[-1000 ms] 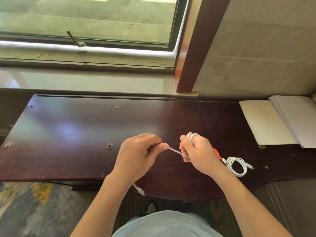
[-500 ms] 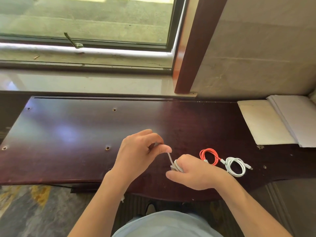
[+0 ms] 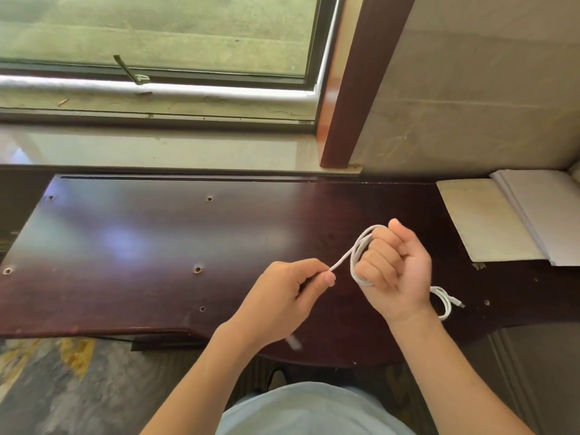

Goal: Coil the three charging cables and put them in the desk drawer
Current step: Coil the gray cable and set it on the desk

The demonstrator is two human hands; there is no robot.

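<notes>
The limp, light white cable [image 3: 357, 255] is looped round the curled right hand [image 3: 397, 271] and its free run is pinched in the left hand [image 3: 284, 296], best held near the loops

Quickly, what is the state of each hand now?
Left hand: closed, pinching the white cable.
Right hand: closed, with the same cable's loops wound round its fingers.

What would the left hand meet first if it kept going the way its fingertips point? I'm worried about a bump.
Probably the right hand wrapped with the white cable; the left hand already pinches that cable's strand.
</notes>
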